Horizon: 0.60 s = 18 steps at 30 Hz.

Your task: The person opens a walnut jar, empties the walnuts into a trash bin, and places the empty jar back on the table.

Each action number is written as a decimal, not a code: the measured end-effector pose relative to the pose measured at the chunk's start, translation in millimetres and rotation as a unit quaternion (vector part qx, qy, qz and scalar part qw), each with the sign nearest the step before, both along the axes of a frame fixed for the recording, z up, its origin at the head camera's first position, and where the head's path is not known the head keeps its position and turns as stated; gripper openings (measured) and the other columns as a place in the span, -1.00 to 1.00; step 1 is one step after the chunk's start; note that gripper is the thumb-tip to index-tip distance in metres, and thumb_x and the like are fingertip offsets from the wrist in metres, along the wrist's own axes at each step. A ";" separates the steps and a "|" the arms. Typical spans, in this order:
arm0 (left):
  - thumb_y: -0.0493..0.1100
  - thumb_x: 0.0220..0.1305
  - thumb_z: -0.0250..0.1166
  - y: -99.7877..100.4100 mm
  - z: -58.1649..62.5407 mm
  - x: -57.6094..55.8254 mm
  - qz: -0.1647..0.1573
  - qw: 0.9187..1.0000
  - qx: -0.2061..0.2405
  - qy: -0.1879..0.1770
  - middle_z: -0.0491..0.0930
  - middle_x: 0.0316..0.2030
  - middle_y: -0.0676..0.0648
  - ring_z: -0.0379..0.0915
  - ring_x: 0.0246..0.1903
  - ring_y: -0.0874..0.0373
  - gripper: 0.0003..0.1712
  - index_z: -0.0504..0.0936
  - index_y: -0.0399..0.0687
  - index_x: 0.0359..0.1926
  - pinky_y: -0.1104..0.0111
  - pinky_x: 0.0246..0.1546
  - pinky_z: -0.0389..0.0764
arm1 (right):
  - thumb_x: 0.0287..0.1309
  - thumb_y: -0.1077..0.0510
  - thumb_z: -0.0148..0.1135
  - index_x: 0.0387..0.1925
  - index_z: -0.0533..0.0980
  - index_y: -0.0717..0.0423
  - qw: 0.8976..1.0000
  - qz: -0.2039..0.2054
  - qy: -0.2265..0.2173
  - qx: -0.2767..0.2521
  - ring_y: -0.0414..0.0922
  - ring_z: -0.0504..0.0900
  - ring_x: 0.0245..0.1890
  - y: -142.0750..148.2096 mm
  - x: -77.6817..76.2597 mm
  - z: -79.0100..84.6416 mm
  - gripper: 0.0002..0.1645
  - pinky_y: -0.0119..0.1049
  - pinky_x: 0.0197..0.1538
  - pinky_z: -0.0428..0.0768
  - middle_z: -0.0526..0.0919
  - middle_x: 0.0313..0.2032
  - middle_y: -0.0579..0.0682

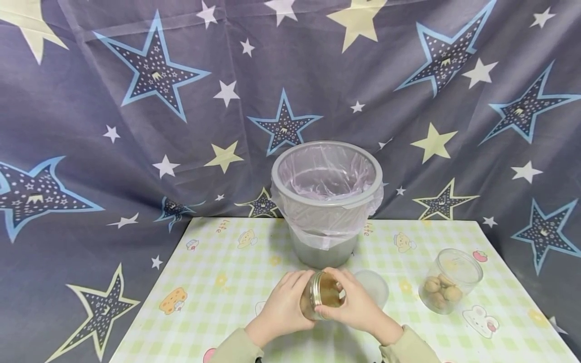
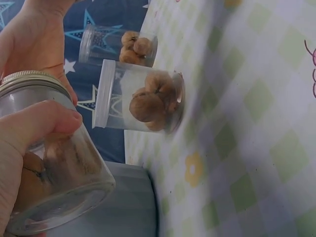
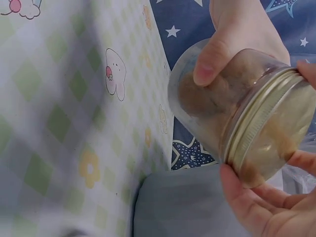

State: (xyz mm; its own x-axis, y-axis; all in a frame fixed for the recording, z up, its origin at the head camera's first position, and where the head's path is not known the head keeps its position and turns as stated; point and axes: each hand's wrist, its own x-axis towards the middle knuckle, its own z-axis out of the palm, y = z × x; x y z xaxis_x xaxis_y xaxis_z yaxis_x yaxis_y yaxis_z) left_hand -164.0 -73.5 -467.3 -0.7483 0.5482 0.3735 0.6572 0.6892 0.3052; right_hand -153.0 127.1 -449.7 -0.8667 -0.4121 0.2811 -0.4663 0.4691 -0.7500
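Both hands hold a clear jar [image 3: 207, 116] with a gold metal lid [image 3: 284, 126], tilted sideways above the table in front of the bin. My left hand [image 1: 284, 308] grips the jar's body, its thumb lying along the wall in the left wrist view. Around the lid's rim curl the fingers and thumb of my right hand [image 1: 356, 306]. Brown round nuts, like walnuts [image 2: 64, 160], show through the jar wall. The lid appears seated on the jar.
A grey bin [image 1: 323, 252] with a pink plastic liner stands at the back. Behind my right hand is a second clear jar [image 2: 111, 94] of nuts, partly hidden in the head view. Farther right stands another jar [image 1: 449, 282] of nuts. A checked cloth [image 1: 204, 302] covers the table.
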 end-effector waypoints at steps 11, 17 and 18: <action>0.05 -0.46 0.63 -1.0 1.0 2.6 -0.009 1.000 -0.001 0.027 0.52 0.08 -0.08 0.45 0.06 0.03 0.12 0.36 -0.16 0.22 0.11 0.11 0.53 | -0.11 -0.04 0.48 0.20 0.32 0.23 0.998 0.031 0.061 0.000 -0.13 0.41 -0.22 3.8 0.2 -5.8 -0.12 -0.53 -0.37 0.56 0.43 -0.12 0.05; 0.05 -0.41 0.62 -4.9 -3.0 2.4 -0.036 0.998 0.022 -0.047 0.53 0.10 -0.06 0.47 0.06 0.03 0.11 0.33 -0.16 0.24 0.06 0.03 0.57 | -0.23 -0.02 0.54 0.19 0.35 0.20 0.979 0.094 0.177 0.028 -0.11 0.49 -0.14 8.1 -1.0 -5.5 -0.07 -0.39 -0.20 0.61 0.44 -0.10 0.03; 0.06 -0.41 0.61 -5.7 -4.1 2.3 -0.040 0.998 0.023 -0.053 0.53 0.10 -0.06 0.48 0.06 0.03 0.11 0.33 -0.16 0.25 0.06 0.02 0.58 | -0.24 -0.03 0.54 0.20 0.35 0.20 0.977 0.101 0.185 0.032 -0.11 0.48 -0.11 8.8 -0.6 -5.4 -0.06 -0.32 -0.16 0.64 0.44 -0.08 0.02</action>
State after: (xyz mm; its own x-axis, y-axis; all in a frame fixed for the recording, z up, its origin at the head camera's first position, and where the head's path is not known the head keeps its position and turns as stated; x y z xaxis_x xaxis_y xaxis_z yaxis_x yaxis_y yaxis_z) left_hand -161.7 -79.2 -471.4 -0.7401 0.5912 0.3204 0.6712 0.6200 0.4063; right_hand -153.6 135.9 -455.0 -0.6097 -0.5911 0.5281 -0.7880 0.3803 -0.4841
